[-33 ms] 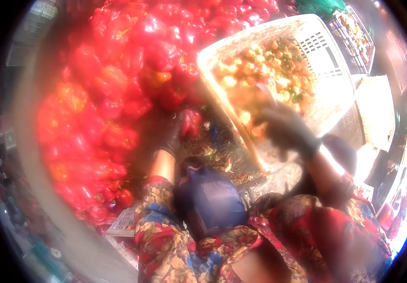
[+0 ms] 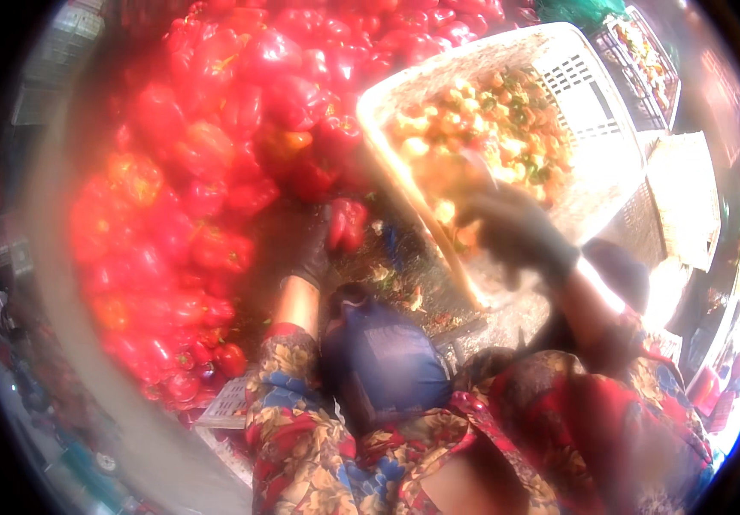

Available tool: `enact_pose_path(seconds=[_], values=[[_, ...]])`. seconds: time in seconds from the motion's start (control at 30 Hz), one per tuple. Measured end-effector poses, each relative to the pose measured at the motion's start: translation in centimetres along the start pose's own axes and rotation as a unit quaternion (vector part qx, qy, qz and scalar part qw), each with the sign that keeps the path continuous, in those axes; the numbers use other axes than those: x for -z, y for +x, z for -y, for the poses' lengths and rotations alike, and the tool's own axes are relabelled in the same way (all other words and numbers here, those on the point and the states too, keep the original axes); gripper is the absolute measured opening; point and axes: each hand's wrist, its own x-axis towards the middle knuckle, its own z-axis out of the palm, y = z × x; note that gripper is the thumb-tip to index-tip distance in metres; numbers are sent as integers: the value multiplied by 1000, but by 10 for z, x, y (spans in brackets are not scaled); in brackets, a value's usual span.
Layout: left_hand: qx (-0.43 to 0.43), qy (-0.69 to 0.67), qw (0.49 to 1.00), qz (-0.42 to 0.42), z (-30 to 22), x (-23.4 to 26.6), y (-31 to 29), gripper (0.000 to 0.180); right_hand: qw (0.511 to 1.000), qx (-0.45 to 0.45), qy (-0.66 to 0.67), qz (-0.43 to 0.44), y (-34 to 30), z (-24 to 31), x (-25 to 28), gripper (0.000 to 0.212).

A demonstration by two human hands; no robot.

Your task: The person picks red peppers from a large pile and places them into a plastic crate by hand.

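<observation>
My left hand (image 2: 308, 251), in a dark glove, is closed on a red bell pepper (image 2: 348, 225) at the edge of a large heap of red bell peppers (image 2: 215, 146). To the right, my gloved right hand (image 2: 520, 230) is over the near side of a white plastic crate (image 2: 597, 176). Its fingers are blurred and look curled. A thin shape seems to stick out ahead of them, but glare hides what it is. Pale yellow-green pieces (image 2: 507, 129), like pepper cores with stems, lie inside the crate.
A pale curved rim (image 2: 65, 283) bounds the heap on the left. Green and brown scraps (image 2: 396, 283) litter the surface between the heap and the crate. A dark blue cloth-covered thing (image 2: 387, 365) is close to my body. Another crate (image 2: 640, 64) stands at the far right.
My right hand has shifted very slightly left and away from me over the crate. The left hand still holds the bell pepper in the same place.
</observation>
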Motion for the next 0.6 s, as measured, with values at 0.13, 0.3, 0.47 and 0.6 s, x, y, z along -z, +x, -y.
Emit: enact_pose_path(seconds=[0.13, 0.3, 0.47, 0.6], values=[[37, -101, 989, 105, -83, -15, -53, 62, 999, 25, 28, 30, 2, 11, -14, 45], [51, -122, 966, 222, -158, -68, -97, 54, 983, 110, 83, 120, 3, 42, -31, 66], [73, -77, 980, 169, -177, -132, -108, 57, 968, 198, 120, 97, -9, 47, -41, 64], [78, -146, 978, 128, -166, -161, -112, 64, 961, 183, 189, 85, -18, 34, -27, 62]])
